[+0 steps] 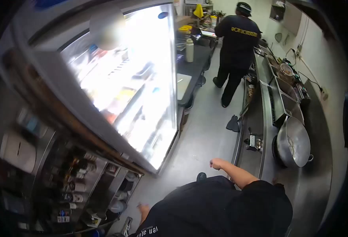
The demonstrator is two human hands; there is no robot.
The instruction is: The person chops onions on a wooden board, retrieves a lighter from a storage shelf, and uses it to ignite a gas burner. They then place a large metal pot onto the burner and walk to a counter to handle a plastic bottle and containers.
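Observation:
My right hand (216, 163) hangs over the grey floor in front of my body, its fingers curled in with nothing visible in them. It is closest to the steel counter edge on the right. Lower down, my left hand (143, 207) is beside my body, near the shelves on the left. It looks small and partly hidden by my dark shirt; its fingers seem loosely apart, holding nothing I can see. A lit glass-front fridge (158, 91) with blurred contents stands to the left. On the right counter sits a large metal wok (294, 142).
A co-worker in dark clothes (239, 47) stands in the aisle ahead. Left is a worktop with a pale bottle (189, 50) and white board (184, 86). Shelves with several bottles (77, 173) are at lower left. A steel counter (255, 162) with fryer-like wells (288, 100) runs along the right.

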